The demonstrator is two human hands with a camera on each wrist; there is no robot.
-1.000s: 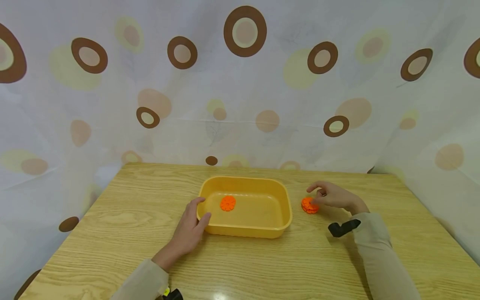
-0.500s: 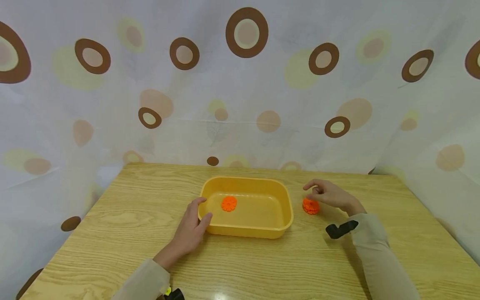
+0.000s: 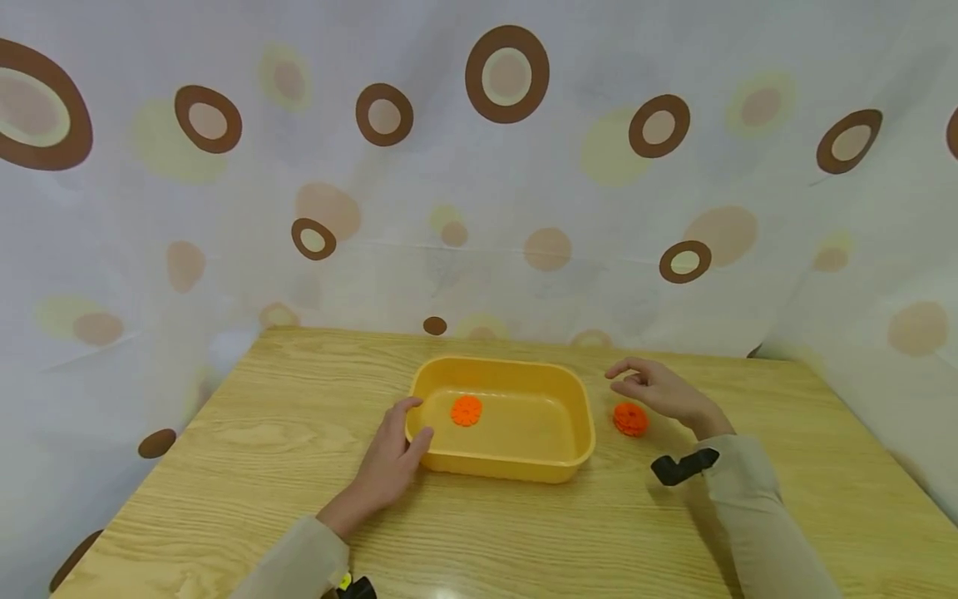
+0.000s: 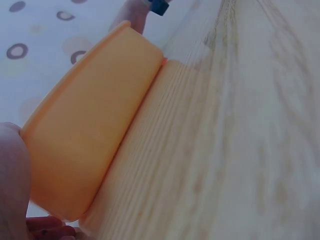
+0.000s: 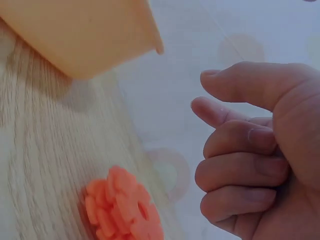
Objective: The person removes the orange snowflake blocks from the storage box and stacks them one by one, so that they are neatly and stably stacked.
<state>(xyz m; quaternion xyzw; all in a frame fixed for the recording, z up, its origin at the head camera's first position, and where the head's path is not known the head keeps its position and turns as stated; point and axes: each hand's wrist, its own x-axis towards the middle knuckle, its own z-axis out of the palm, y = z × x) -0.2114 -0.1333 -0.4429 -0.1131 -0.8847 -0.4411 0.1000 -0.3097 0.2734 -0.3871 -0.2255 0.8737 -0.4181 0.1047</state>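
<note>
A yellow plastic basin (image 3: 500, 462) sits on the wooden table with one orange flower-shaped notched disc (image 3: 466, 410) flat inside, towards its left end. My left hand (image 3: 389, 453) grips the basin's left end, thumb at the front corner and index finger at the rim. In the left wrist view the basin's long side wall (image 4: 85, 120) stands against the tabletop, the hand at its near end. Right of the basin lies a small stack of similar orange discs (image 5: 127, 207). My right hand (image 3: 666, 393) hovers just above that stack, thumb and index finger apart with nothing between them, other fingers curled.
The wooden table (image 3: 479, 541) reaches back to a white curtain (image 3: 494, 183) printed with brown and cream ovals. Black camera mounts (image 3: 683, 467) stick out from both wrists, above the beige sleeves.
The right hand, whose fingertips were at the disc stack, has lifted a little up and left away from it. The left hand keeps its hold on the basin. The head view has shifted slightly.
</note>
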